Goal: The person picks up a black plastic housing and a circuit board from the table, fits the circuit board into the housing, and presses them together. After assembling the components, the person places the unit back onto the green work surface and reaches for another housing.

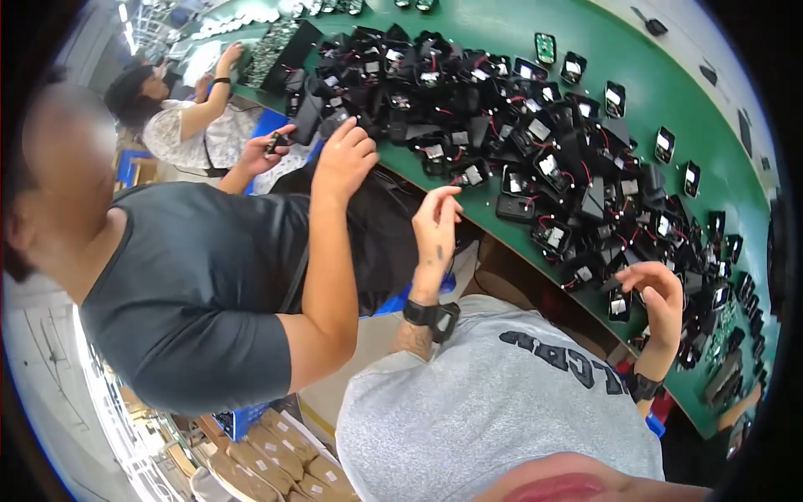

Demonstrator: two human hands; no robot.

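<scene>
My left hand (437, 227) is raised just off the bench's near edge, its fingers loosely bent and apart, with nothing visible in them. Closest to it lies a small black plastic casing (473, 174) with a pale square part and a red wire. My right hand (659, 301) arches over the near edge farther right, thumb and fingers apart. Under its fingertips sits another open black casing (619, 306); a dark piece (614, 284) lies against the fingertips, and whether they touch it I cannot tell.
A big heap of black casings (535, 130) with red wires covers the green bench (502, 25). Single casings (665, 144) stand along its far side. On my left, a co-worker in a dark shirt (201, 293) handles small parts; another person (180, 125) works beyond. Brown packages (276, 452) lie behind.
</scene>
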